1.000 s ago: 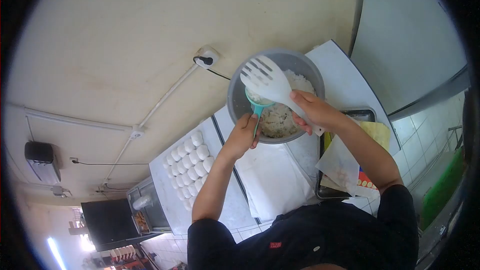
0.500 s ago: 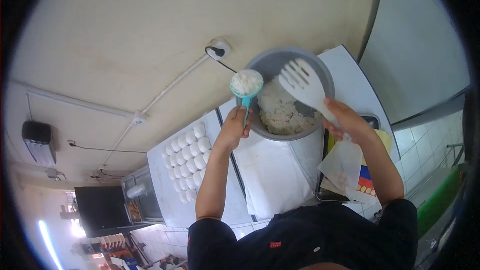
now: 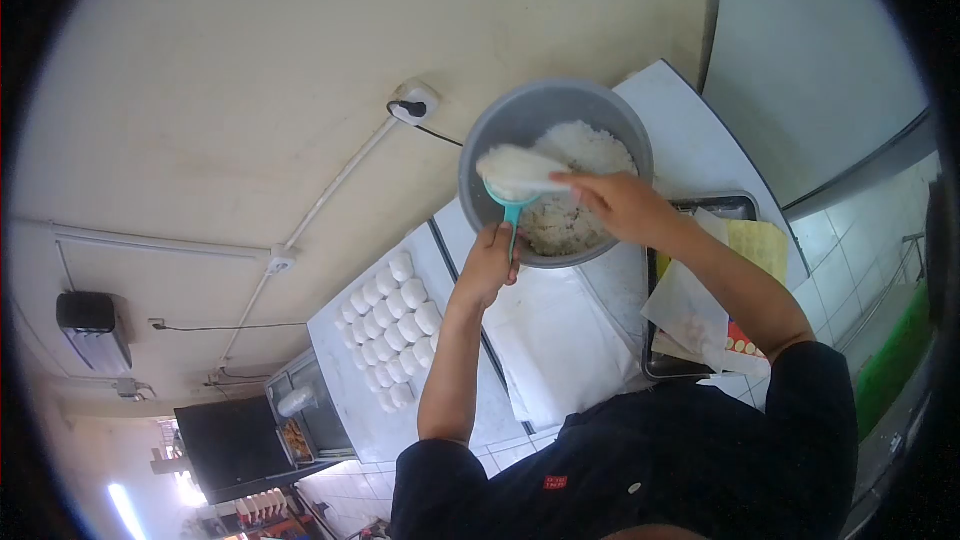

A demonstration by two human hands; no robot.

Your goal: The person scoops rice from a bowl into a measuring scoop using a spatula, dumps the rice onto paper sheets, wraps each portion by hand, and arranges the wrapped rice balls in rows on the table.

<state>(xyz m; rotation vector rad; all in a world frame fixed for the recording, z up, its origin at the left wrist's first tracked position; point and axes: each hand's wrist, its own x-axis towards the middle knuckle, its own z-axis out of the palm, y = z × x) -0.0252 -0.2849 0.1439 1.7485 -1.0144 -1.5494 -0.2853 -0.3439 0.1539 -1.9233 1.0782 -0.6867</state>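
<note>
My left hand (image 3: 489, 266) is closed round the handle of a teal scoop (image 3: 513, 210), whose cup is over the left inside of a grey pot (image 3: 480, 130). In my right hand (image 3: 622, 206) is a white slotted paddle (image 3: 520, 169), held over the scoop and blurred at its head. The paddle hides most of the scoop's cup. White rice (image 3: 585, 148) lies in the pot, heaped toward the back and right, with a browner part near the front.
Rows of white round pieces (image 3: 390, 325) sit on the table at left. White sheets (image 3: 560, 340) lie before the pot. A dark tray (image 3: 740, 207) with papers is at right. A plugged socket (image 3: 415, 100) is on the wall.
The scoop, held out left of the pot and filled with rice half a second ago, is back over the pot. The paddle has swung left onto it, and the view has shifted.
</note>
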